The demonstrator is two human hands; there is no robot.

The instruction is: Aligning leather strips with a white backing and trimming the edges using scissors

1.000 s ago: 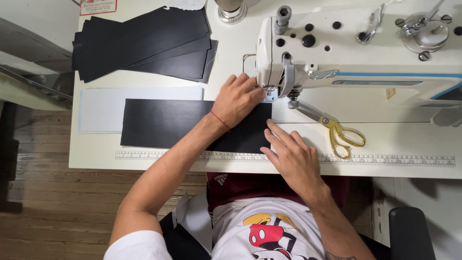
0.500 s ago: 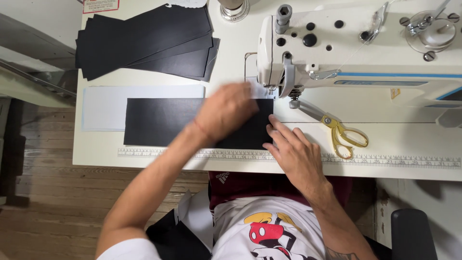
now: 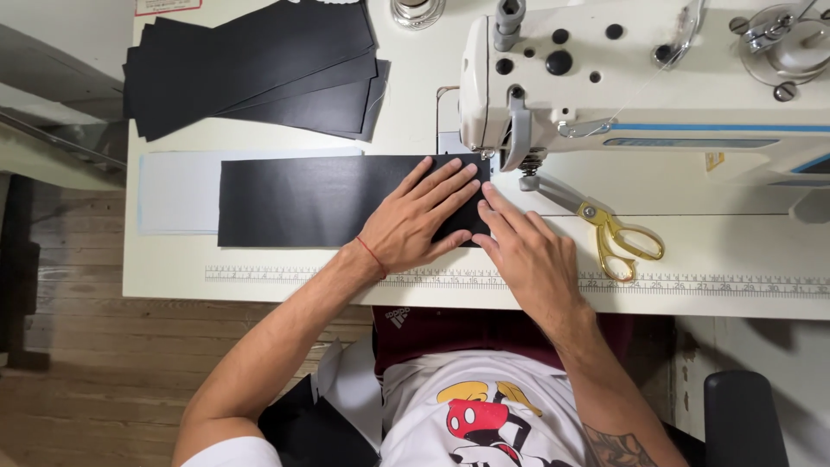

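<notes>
1. The black strip lay flat on the white table, long axis running left to right, over a pale white sheet that showed at its left end. Its right end sat at the foot of the white sewing machine, just beside the needle area.
2. Progress, as a judgement: the strip appeared positioned for stitching and no seam was visible along it, so the sewing looked still to be done; whether the presser foot was down could not be told.
3. The left hand rested palm down on the right part of the strip, fingers spread and extended toward the needle, pressing rather than grasping.
4. The right hand lay just beside it at the strip's right near corner, fingers straight and flat, with the fingertips touching the strip's edge and the palm on bare table; it gripped nothing.
5. Gold-handled scissors lay closed to the right of the right hand, near but apart from it.
6. A stack of black strips lay at the far left, well apart from both hands.
7. A printed ruler scale ran along the near table edge.
</notes>
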